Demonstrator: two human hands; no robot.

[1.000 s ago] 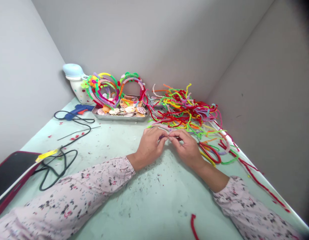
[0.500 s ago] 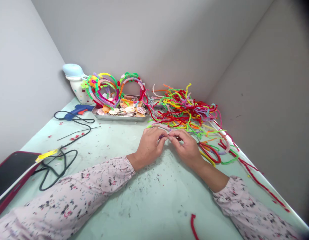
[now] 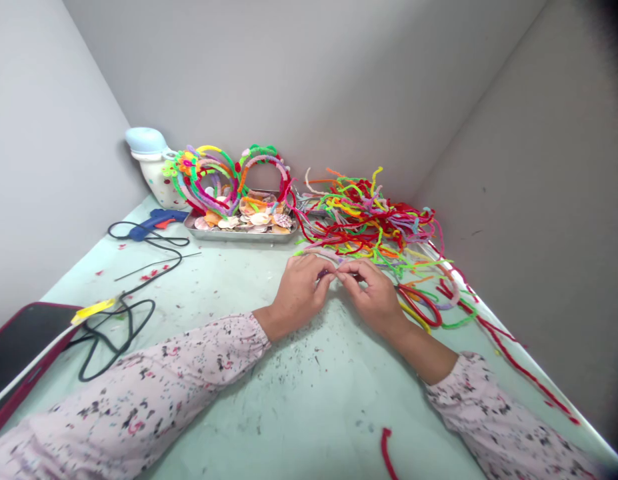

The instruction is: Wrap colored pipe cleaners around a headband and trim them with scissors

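Observation:
Over the middle of the table, my left hand [image 3: 303, 287] and my right hand [image 3: 371, 293] meet fingertip to fingertip, both closed in a pinch. Between them is a short dark purple piece [image 3: 323, 273], apparently a pipe cleaner; most of it is hidden by my fingers. Just beyond my hands lies a heap of pipe cleaners [image 3: 369, 217] in many colours, with loose strands reaching toward my right wrist. A pair of scissors with red handles [image 3: 423, 307] lies partly under those strands, beside my right hand.
A metal tray [image 3: 239, 235] at the back holds shells [image 3: 261, 219] and pipe-cleaner-wrapped headbands [image 3: 209, 173]. Left of it are a white bottle [image 3: 161, 177] and a blue glue gun [image 3: 156, 222] with black cord. A dark red-edged device [image 3: 29, 347] lies far left; a red strand [image 3: 387, 453] sits near the front.

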